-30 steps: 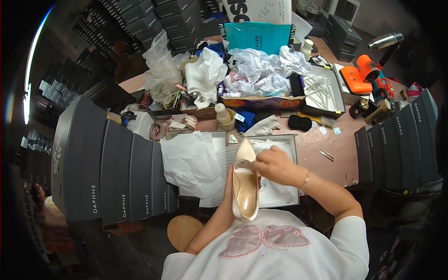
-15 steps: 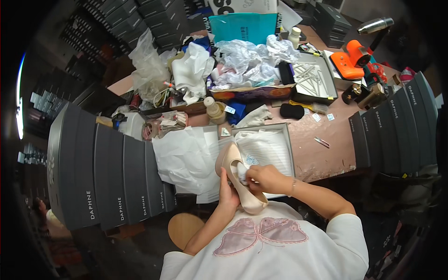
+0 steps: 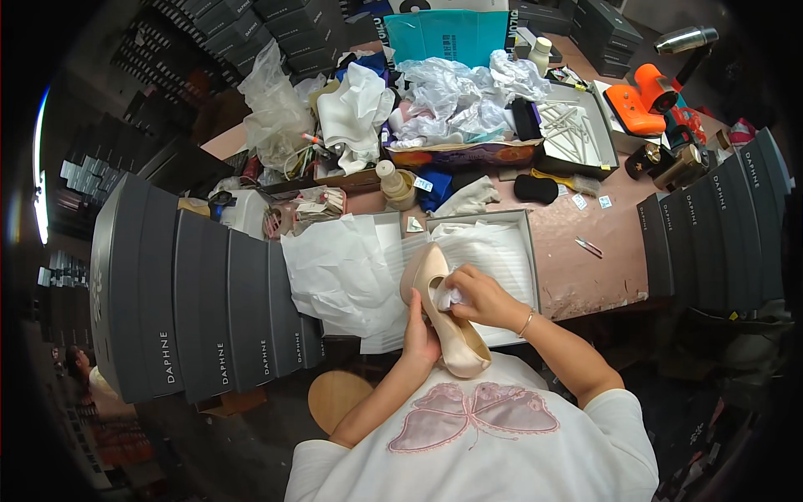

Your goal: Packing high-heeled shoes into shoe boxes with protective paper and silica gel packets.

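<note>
A pale beige women's pump (image 3: 462,346) is held up in front of my chest, its toe pointing away from me. My left hand (image 3: 420,331) grips it along the left side, fingers mostly hidden beneath. At the shoe's opening, my right hand (image 3: 483,299) pinches crumpled white paper (image 3: 448,296), part of which sits inside the shoe. Just beyond, an open shoebox (image 3: 533,259) lined with white tissue (image 3: 481,248) lies on the table. White wrapping paper (image 3: 341,266) is spread to its left.
Dark shoeboxes stand in rows at the left (image 3: 201,309) and right (image 3: 698,230). Small scissors (image 3: 589,247), a black sponge (image 3: 535,189) and a yellow-handled brush (image 3: 567,180) lie right of centre. Behind are a carton of crumpled paper (image 3: 468,154) and a bottle (image 3: 395,184).
My right hand has drawn slightly up and away from the shoe's opening, and more white paper shows in its fingers. The left hand keeps its hold. The whole view has shifted a little.
</note>
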A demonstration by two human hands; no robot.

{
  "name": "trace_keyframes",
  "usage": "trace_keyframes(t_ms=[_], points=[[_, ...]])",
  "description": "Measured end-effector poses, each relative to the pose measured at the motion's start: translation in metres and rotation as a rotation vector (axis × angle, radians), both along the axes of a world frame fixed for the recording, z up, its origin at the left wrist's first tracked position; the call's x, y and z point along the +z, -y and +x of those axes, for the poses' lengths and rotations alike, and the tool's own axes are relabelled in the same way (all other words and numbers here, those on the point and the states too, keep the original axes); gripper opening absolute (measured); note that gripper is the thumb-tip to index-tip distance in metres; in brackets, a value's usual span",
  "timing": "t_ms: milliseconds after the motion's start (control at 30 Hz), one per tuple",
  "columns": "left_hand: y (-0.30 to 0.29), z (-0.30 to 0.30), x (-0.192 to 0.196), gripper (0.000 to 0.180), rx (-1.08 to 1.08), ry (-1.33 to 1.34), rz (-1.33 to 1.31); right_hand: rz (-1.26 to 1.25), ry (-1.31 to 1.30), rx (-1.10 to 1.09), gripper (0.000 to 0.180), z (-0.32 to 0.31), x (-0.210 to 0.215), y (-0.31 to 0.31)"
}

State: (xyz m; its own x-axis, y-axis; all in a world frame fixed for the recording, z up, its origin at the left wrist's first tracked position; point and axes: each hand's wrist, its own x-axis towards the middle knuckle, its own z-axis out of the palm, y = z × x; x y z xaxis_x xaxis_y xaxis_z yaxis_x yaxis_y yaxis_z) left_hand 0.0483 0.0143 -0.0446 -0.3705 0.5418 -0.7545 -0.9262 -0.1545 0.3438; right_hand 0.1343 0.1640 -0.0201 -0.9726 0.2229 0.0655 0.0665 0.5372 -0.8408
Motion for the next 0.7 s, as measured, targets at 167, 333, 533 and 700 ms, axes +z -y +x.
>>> trace_keyframes(t_ms=[167, 333, 533, 700], points=[[0.014, -0.015, -0.004, 0.07, -0.029, 0.06, 0.097, 0.488, 0.075, -0.341, 0.045, 0.03, -0.004, -0.011], [-0.004, 0.004, 0.011, 0.069, -0.111, -0.055, 0.083, 0.721, -0.005, 0.064, 0.011, -0.008, 0.006, 0.019], [0.011, 0.006, -0.015, 0.067, -0.032, -0.03, 0.107, 0.848, -0.044, 0.196, 0.01, -0.024, -0.014, 0.021], [0.014, -0.024, -0.037, 0.065, 0.074, -0.074, 0.128, 0.683, -0.087, -0.028, 0.012, 0.03, 0.025, 0.015]])
